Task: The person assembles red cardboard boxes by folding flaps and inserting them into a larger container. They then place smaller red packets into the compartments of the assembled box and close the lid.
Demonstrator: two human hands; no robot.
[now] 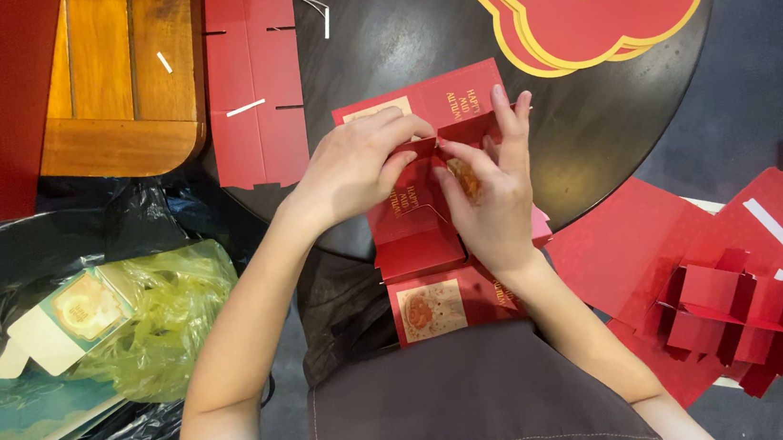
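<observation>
In the head view, at the near edge of the dark round table [411, 27], the left hand [349, 171] and right hand [494, 196] both pinched folds of a flat red card box [416, 222], with a red divider insert [745, 310] lying well right of the table.

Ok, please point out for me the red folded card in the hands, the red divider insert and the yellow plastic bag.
red folded card [412, 237], head view, on its lower flap.
red divider insert [745, 310], head view, on its crossed partitions.
yellow plastic bag [166, 313], head view, on its crumpled middle.
</observation>
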